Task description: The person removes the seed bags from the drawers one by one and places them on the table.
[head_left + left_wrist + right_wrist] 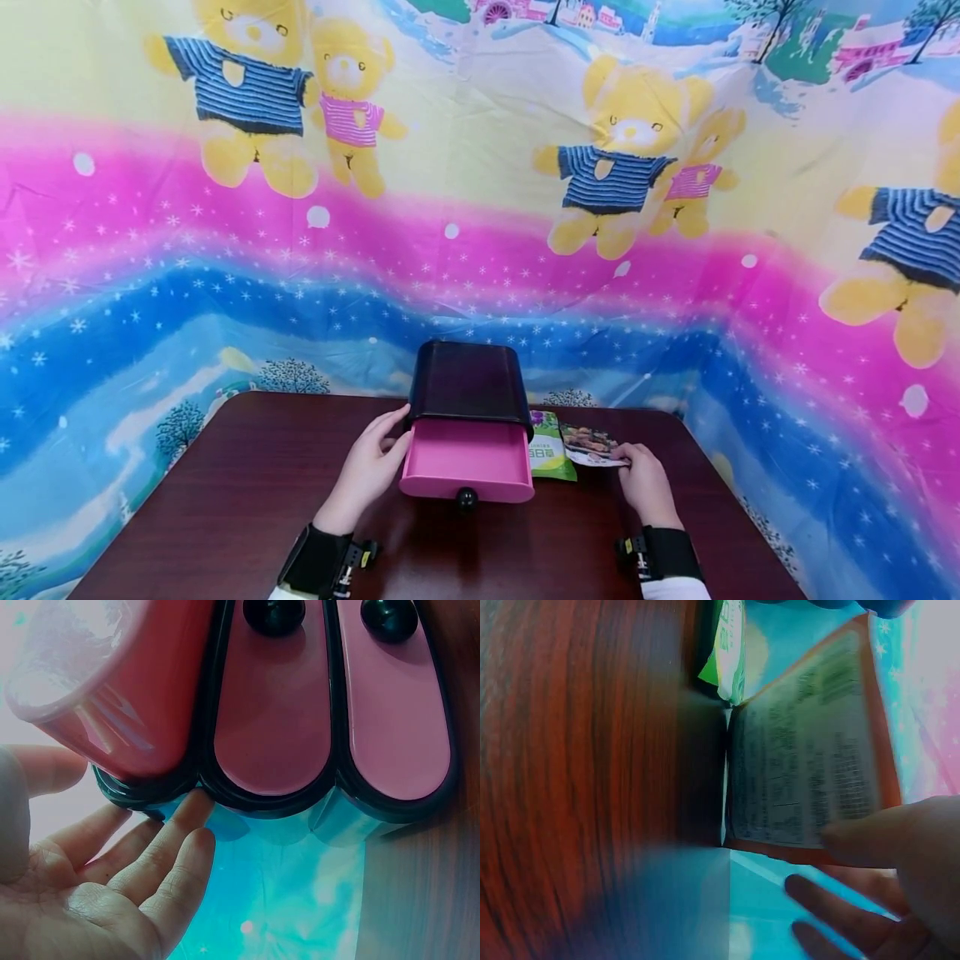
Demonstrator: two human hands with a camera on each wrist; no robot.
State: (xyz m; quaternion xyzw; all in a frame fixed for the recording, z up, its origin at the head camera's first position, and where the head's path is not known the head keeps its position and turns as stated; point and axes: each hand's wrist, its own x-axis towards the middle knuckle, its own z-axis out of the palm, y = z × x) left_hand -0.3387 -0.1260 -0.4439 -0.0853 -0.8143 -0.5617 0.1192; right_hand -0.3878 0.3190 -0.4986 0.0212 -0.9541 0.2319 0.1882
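Left hand (pixel 371 467) touches cabinet (pixel 472 383), fingers spread at its side; top drawer (pixel 468 489) open. Right hand (pixel 647 483) pinches picture packet (pixel 591 444) (tilted over tabletop (pixel 285 467)), just right of green packet (pixel 553 450).

A makeshift recording corner was suggested: a table (pixel 247 492) was seen beneath the left hand (pixel 372 467) and right hand (pixel 647 483), bear-printed cloth (pixel 480 271) was hung beyond them, and wrist straps (pixel 313 560) were worn.
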